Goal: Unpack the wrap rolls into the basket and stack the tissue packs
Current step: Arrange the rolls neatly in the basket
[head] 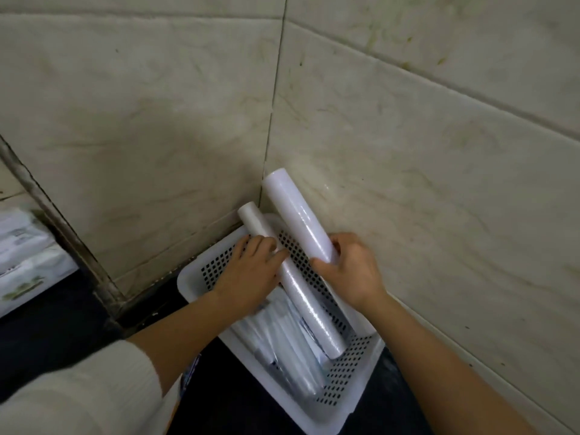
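Observation:
A white perforated basket [342,400] sits on a dark counter in the corner of two tiled walls. My right hand [351,271] grips the lower end of a thick white wrap roll [296,211], which tilts up against the right wall above the basket. My left hand [251,271] rests on a thinner, longer wrap roll [309,309] lying diagonally in the basket, its far end poking over the back rim. Several more rolls in clear packaging [282,350] lie in the basket beneath it. Tissue packs [22,255] are stacked at the far left.
Beige marble-look tiled walls [408,152] close in behind and to the right of the basket. The dark counter [56,324] stretches to the left. A dark vertical frame edge [62,227] separates the tissue packs from the wall.

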`<state>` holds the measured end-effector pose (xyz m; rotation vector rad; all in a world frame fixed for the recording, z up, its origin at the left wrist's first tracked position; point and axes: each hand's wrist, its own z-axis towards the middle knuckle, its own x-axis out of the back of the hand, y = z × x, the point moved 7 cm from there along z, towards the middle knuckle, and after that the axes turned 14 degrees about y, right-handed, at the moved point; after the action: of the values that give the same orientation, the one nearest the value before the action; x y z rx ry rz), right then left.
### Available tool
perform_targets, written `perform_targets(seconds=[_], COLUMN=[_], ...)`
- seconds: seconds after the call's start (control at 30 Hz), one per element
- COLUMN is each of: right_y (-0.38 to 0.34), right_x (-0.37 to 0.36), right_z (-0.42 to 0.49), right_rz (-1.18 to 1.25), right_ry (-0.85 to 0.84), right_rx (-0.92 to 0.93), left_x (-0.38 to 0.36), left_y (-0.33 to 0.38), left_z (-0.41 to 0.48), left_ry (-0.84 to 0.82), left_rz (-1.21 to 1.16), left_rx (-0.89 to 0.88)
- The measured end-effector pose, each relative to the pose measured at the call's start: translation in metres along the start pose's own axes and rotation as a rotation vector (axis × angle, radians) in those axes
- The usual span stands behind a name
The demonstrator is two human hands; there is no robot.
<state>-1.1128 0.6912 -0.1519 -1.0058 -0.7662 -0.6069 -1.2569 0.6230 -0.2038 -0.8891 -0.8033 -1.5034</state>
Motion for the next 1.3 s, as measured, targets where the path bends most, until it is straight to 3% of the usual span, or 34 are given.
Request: perform_targets(seconds=[0.17, 0.5, 0.6, 0.77, 0.83, 0.9, 0.97, 1.1, 1.3], right_y=[0.002, 0.004, 0.004, -0.002, -0.008, -0.015, -0.014, -0.003, 0.004], right_x=[-0.039, -0.046, -0.048, -0.017, -0.014, -0.026, -0.041, -0.069, -0.093], right_z=[-0.003, -0.018, -0.025, -0.043, -0.065, -0.093, -0.113, -0.126, -0.126], right_rz=[-0.042, -0.025, -0.034, 0.083, 0.086, -0.034, -0.226, -0.469, -0.566], right_ry=[-0.096, -0.084, -0.163, -0.044, -0.162, -0.357, -0.480, -0.532, -0.544], right_rx=[-0.037, 0.108, 0.117, 0.039, 0.013, 0.030, 0.054, 0.043, 0.047], left_x=[0.013, 0.012, 0.010, 0.019, 0.023, 0.013, -0.008, -0.036, -0.060], left_y=[-0.009, -0.010, -0.008, -0.025, -0.038, -0.046, -0.042, -0.031, -0.022], left_z=[0.000, 0.000, 0.000, -0.004, -0.016, -0.030, -0.044, -0.054, -0.048], left_ry=[0.120, 0.118, 0.096, 0.144, 0.188, 0.074, -0.209, -0.672, -0.856], left_rz=[-0.088, -0.131, -0.171, -0.443, -0.522, -0.601, -0.649, -0.446, -0.253], left_rx=[-0.012, 0.034, 0.072, 0.126, 0.188, 0.260, 0.278, 0.146, 0.028])
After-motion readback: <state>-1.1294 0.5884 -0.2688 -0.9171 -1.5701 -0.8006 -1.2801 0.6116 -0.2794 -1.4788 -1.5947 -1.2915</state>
